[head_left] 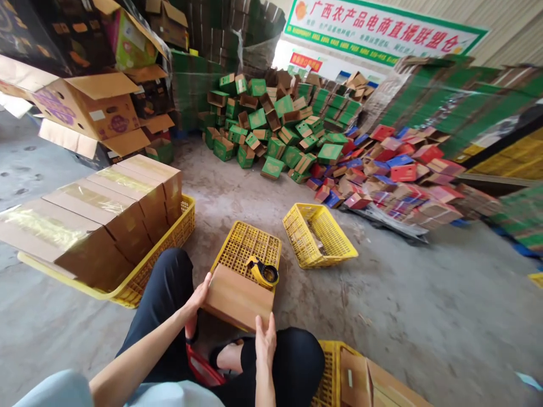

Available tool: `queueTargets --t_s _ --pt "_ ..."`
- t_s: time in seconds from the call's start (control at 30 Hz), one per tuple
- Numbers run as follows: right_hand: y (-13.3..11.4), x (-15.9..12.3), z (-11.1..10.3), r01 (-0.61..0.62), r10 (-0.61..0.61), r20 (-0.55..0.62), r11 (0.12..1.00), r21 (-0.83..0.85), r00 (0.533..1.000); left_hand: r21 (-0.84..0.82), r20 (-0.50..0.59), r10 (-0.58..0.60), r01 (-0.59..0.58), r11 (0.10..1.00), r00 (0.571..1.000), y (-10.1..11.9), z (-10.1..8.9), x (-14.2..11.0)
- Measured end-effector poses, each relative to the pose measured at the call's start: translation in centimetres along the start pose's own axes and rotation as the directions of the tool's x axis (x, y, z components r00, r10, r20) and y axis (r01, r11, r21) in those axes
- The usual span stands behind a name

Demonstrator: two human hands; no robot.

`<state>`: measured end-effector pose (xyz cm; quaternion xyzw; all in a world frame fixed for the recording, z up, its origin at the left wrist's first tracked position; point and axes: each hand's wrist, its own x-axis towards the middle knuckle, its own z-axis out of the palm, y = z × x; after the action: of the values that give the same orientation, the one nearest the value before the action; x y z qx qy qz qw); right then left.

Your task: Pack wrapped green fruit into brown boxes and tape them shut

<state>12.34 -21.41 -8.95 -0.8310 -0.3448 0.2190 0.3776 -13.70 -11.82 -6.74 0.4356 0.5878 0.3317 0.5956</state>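
Observation:
Between my two hands is a brown cardboard box (238, 295), lying on the near part of an upturned yellow plastic crate (248, 244). My left hand (197, 298) presses along the box's left end, fingers against its side. At the opposite end, my right hand (265, 339) grips the lower right corner with the fingers pointing up. Just beyond the box, a yellow-and-black tape dispenser (263, 272) rests on the crate. The undersides of the box and parts of my fingers are hidden.
Left of my legs, a long yellow basket (127, 288) holds several taped boxes (99, 198). Another yellow basket (320, 234) stands ahead right. Flat cardboard (360, 376) sits in a crate at lower right. Green boxes (271, 135) and red-blue boxes (399, 175) lie heaped behind.

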Motion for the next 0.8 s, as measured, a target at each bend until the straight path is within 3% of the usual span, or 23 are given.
queueTargets --t_s 0.07,0.17,0.27,0.33,0.43,0.63,0.8 --pt "0.5 -1.1 0.9 0.061 -0.060 0.038 0.998 -0.025 0.997 0.020 -0.007 0.007 -0.007 1.000 1.000 -1.0 0.0 0.0" --pt "0.5 -2.2 1.8 0.211 -0.209 0.029 0.973 -0.093 0.978 0.275 -0.015 0.233 -0.220 0.936 0.972 -3.0 0.1 -0.9" --pt "-0.2 -2.9 1.7 0.328 -0.332 0.028 0.909 -0.257 0.943 0.585 0.096 0.450 -0.416 0.696 0.888 -4.7 0.6 -2.4" --pt "-0.9 -3.1 1.4 0.348 -0.353 0.059 0.859 -0.375 0.934 0.713 0.153 0.513 -0.454 0.535 0.845 -5.1 1.1 -3.1" --pt "-2.1 -3.0 1.1 0.371 -0.356 0.126 0.793 -0.483 0.926 0.796 0.176 0.546 -0.445 0.411 0.819 -4.5 1.5 -3.1" --pt "-4.5 -2.4 3.3 0.519 -0.449 0.265 0.685 -0.512 0.854 0.800 0.284 0.506 -0.492 0.343 0.814 -2.3 2.4 -1.4" --pt "-5.6 -3.3 5.8 0.635 -0.516 0.370 0.611 -0.473 0.772 0.785 0.377 0.490 -0.552 0.281 0.786 -2.5 3.3 -1.2"
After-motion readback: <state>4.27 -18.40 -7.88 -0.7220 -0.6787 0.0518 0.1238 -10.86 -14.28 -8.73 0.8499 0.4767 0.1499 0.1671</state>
